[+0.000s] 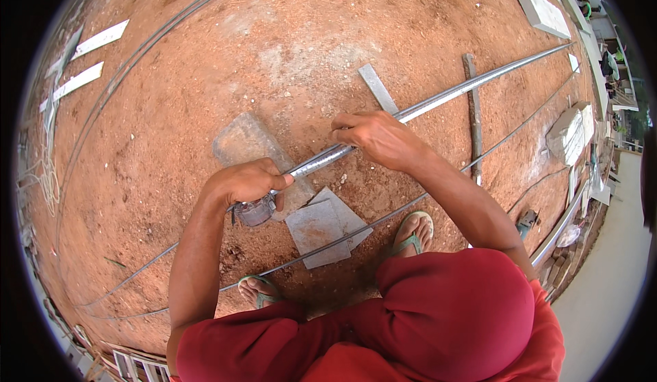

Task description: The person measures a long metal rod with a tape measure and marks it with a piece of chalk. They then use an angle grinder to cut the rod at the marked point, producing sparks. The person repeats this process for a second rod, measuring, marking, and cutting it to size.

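A long, thin silvery metal bar (489,80) runs slantwise from my left hand up to the far right, just above the ground. My left hand (252,181) is closed at its near end, the thumb lying along the metal. Below that palm is a rounded grey, partly see-through case (254,212) that looks like a tape measure; my fingers partly hide it. Farther along the bar, my right hand (378,136) is closed, its fingers bent over the metal from above. The fingertips of that hand are partly hidden.
Under the bar lie a flat stone slab (250,139) and two grey tiles (321,228). A thin rod (383,218) crosses in front of my feet. Beyond are a short metal strip (378,88), a wooden stick (473,119), white blocks (542,12) and a power tool (526,222).
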The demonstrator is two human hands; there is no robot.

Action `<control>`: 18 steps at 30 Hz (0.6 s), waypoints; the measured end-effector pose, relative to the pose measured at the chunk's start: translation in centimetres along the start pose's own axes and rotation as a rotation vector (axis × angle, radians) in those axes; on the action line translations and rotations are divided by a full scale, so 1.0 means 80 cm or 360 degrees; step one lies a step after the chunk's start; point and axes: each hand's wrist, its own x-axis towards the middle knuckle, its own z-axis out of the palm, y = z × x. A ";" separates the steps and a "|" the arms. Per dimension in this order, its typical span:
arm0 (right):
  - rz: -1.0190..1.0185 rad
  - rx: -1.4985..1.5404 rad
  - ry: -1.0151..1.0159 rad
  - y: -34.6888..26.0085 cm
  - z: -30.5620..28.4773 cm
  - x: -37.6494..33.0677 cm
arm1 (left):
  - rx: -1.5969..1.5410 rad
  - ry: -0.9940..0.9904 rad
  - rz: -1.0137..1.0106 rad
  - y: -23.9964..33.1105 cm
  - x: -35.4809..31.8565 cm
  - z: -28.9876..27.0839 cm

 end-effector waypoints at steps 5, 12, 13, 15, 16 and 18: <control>0.0033 -0.0017 -0.0070 0.001 0.001 0.006 | 0.0002 -0.0009 0.0013 -0.007 0.003 0.000; 0.0174 0.0211 0.0259 0.002 -0.002 -0.001 | -0.0064 0.0065 0.0096 -0.010 0.002 0.009; 0.0229 0.0258 0.0330 -0.003 -0.003 -0.007 | -0.0096 0.0036 0.0083 -0.011 0.003 0.011; 0.0389 0.0297 0.0426 -0.018 -0.005 -0.023 | -0.0123 0.0036 0.0087 -0.010 0.004 0.022; 0.0486 0.0297 0.0455 -0.028 -0.002 -0.032 | -0.0139 0.0042 0.0086 -0.010 0.001 0.029; 0.0634 0.0326 0.0486 -0.040 0.003 -0.047 | -0.0093 0.0008 0.0105 -0.006 -0.001 0.039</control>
